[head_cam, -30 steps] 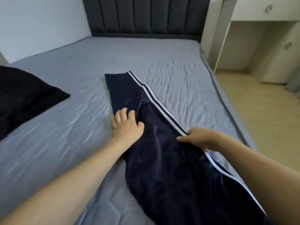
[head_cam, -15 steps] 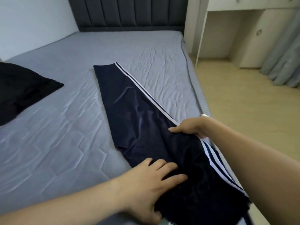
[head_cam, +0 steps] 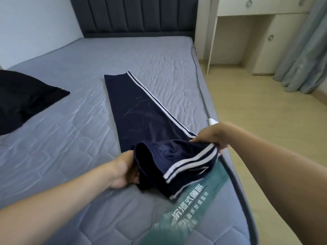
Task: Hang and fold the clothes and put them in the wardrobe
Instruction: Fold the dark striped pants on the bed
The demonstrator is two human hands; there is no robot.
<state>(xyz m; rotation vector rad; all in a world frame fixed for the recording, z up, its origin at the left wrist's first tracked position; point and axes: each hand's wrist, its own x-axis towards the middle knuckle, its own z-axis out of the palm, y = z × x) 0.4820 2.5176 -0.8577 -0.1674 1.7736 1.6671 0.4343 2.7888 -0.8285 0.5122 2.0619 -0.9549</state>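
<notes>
Both hands, left (head_cam: 123, 169) and right (head_cam: 211, 137), had lifted and gripped the trousers' (head_cam: 139, 110) waist; uneven pulling risked a skewed fold.

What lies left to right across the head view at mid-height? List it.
Black garment → grey mattress → navy track pants → wooden floor → curtain.

The trousers (head_cam: 141, 117) are coloured navy, edged with white stripes. The mattress (head_cam: 62, 138) is quilted grey-blue. The pillow (head_cam: 23, 101) is black.
</notes>
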